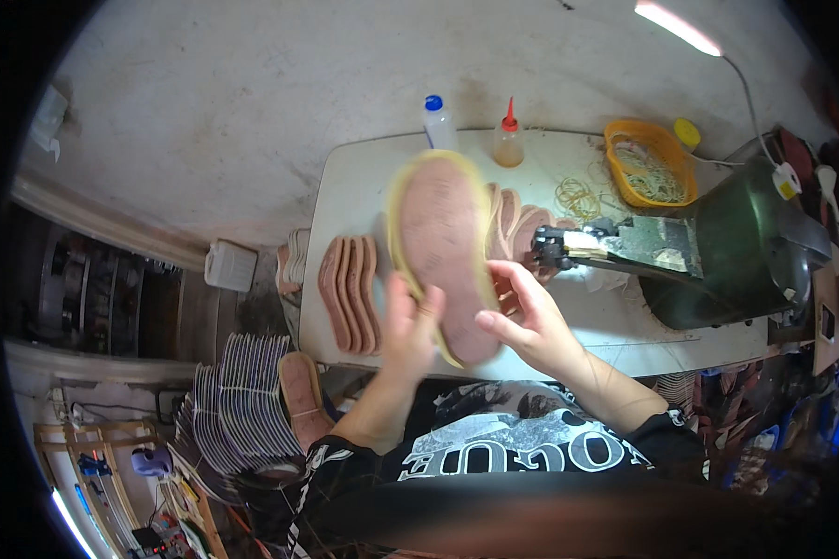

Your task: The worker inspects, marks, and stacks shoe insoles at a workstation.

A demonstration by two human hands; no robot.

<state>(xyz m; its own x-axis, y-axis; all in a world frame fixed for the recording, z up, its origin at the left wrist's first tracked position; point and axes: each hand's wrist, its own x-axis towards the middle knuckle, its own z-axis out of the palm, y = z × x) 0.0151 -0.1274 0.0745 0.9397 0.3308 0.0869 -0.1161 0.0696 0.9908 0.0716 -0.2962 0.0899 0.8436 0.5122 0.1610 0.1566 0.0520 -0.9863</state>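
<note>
A brownish-pink shoe sole (pixel 443 233) with a pale yellow rim is held up over the near part of the table, its broad end away from me. Its left edge is gripped by my left hand (pixel 410 331), thumb on the face, a little blurred by motion. On the right edge near the narrow end, my right hand (pixel 531 321) pinches it, with thumb in front and fingers partly hidden behind. Left of the held piece stands a row of several similar soles (pixel 349 293). More soles (pixel 522 228) lie behind it to the right, partly covered.
A green machine (pixel 718 252) with a lit arm reaches over the table (pixel 364 186) from the right. Far back are a blue-capped bottle (pixel 436 123), a red-tipped bottle (pixel 509 140) and a yellow basket (pixel 648 163) of bands. Many stacked soles (pixel 238 391) stand at lower left.
</note>
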